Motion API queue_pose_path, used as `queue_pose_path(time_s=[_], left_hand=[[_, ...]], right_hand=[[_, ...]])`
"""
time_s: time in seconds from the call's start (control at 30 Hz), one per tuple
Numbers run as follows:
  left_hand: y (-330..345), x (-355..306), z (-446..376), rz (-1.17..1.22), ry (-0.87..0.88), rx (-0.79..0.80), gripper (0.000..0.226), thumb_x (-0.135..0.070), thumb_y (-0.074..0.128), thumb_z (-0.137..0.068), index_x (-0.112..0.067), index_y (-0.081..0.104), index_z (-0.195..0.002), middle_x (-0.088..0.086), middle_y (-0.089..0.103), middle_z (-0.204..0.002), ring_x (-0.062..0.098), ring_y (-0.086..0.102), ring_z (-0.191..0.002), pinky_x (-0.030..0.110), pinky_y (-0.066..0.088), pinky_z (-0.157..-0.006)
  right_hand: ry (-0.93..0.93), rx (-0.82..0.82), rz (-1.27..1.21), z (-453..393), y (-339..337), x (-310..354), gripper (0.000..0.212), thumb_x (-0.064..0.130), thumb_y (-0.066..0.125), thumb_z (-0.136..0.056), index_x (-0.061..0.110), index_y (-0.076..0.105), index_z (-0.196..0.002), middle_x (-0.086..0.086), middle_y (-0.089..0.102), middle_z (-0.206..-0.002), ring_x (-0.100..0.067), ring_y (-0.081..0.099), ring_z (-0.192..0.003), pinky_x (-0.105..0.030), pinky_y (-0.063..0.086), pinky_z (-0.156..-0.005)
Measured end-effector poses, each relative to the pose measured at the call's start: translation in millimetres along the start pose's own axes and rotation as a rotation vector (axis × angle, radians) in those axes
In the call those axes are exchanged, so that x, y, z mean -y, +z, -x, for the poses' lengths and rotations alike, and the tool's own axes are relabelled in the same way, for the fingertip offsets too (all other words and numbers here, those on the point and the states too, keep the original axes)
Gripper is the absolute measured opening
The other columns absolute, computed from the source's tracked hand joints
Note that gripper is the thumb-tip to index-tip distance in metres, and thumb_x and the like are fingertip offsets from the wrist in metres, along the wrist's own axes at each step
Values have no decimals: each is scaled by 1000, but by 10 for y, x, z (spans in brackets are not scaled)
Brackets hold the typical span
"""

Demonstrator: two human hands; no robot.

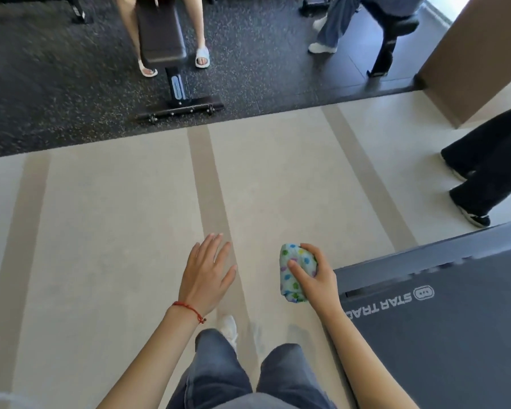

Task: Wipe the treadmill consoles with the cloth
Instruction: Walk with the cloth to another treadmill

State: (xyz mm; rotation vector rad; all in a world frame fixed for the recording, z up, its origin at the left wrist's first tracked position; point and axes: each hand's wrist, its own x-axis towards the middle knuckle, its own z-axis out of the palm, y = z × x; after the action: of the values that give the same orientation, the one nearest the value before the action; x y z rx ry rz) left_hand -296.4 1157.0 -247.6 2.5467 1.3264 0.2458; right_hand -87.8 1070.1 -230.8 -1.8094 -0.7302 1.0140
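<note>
My right hand (314,280) grips a bunched white cloth (292,276) with coloured dots, held out over the pale floor. To its left, my left hand (207,273) hangs flat with fingers spread and nothing in it; a red cord circles its wrist. The grey rear deck of a treadmill (443,320), marked with white lettering, lies at the lower right, just beside my right hand. No treadmill console is in view.
A black weight bench (163,39) stands on the dark speckled mat ahead, a seated person's legs either side of it. Another person sits at the upper right. A person in black trousers (484,172) walks at the right. A brown pillar (478,48) rises beyond.
</note>
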Motion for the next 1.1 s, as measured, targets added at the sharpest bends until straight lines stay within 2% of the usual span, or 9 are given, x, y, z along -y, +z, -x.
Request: queue_pose_path(time_s=[0.23, 0.43, 0.9, 1.1], left_hand=[[6, 296, -933, -26, 146, 67, 69, -45, 9, -99, -2, 59, -118, 20, 57, -124, 35, 50, -117, 51, 44, -92], [175, 241, -1785, -10, 250, 101, 65, -44, 12, -100, -2, 58, -119, 19, 56, -124, 33, 45, -119, 50, 44, -92], [364, -486, -3856, 5, 453, 96, 64, -44, 15, -99, -1, 59, -118, 21, 57, -123, 31, 39, -119, 51, 42, -94], [537, -788, -4761, -9, 625, 109, 61, -42, 17, -99, -2, 60, -116, 21, 58, -121, 31, 41, -118, 51, 44, -92]], right_hand=[[19, -135, -30, -648, 185, 224, 32, 22, 65, -84, 28, 52, -113, 7, 61, -98, -2, 62, -84, -8, 50, -56], [47, -195, -59, -1289, 29, 338, 32, 23, 65, -85, 29, 51, -113, 10, 60, -95, -3, 63, -80, -10, 50, -53], [95, -356, -190, -2760, -867, 637, 31, 20, 64, -85, 28, 51, -112, 10, 61, -94, -5, 64, -79, -15, 52, -55], [154, -521, -242, -3266, -1158, 672, 31, 23, 65, -84, 33, 51, -109, 7, 63, -93, -12, 66, -82, -28, 58, -66]])
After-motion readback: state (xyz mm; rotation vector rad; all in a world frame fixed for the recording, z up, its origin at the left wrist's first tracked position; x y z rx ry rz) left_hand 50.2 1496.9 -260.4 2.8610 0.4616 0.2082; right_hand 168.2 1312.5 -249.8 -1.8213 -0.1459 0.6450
